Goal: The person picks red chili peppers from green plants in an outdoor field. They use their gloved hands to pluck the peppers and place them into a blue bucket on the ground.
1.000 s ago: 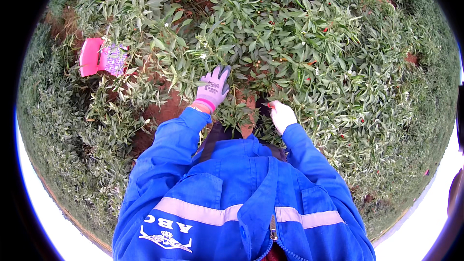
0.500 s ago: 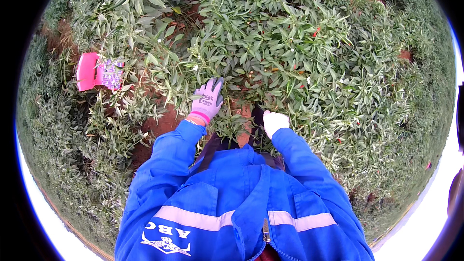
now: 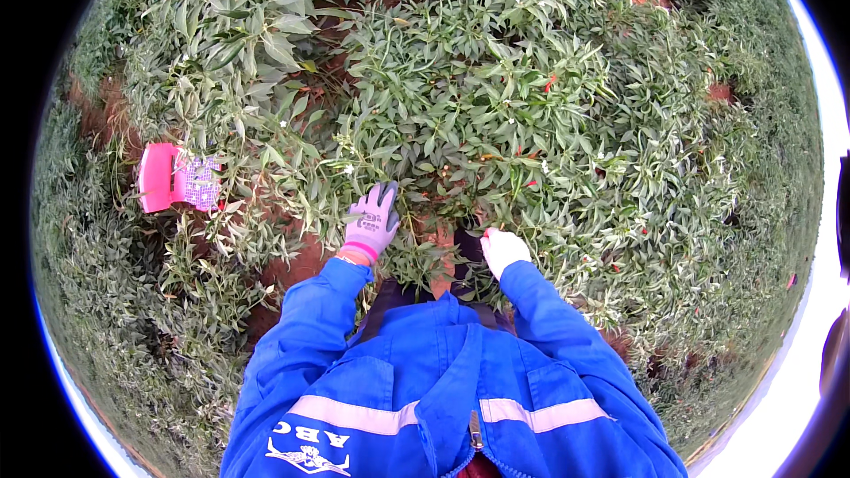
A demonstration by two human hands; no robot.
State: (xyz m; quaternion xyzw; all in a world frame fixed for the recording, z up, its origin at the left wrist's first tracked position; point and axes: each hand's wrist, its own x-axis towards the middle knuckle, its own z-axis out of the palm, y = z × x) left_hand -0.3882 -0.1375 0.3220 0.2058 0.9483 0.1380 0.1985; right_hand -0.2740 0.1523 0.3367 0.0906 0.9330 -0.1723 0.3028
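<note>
Leafy pepper plants point(image 3: 487, 106), with red and green pods and small white flowers, surround both hands. My left hand point(image 3: 372, 219), in a pale pink-and-grey glove, reaches into the foliage with fingers extended against the leaves. My right hand point(image 3: 503, 250), pale white, is just right of it among the stems, its fingers pinched by a small reddish thing at the tips that I cannot make out clearly. Both forearms are in blue sleeves.
A bright pink object with a purple patterned panel point(image 3: 159, 175), seat-like, lies among plants at the left. Reddish soil point(image 3: 297, 261) shows between rows and below my hands. Dense plants extend to the curved edges all around.
The whole scene has shifted downward in the view, pink object and plants included. Both hands appear lower in the picture, still among the same plants, with similar finger positions.
</note>
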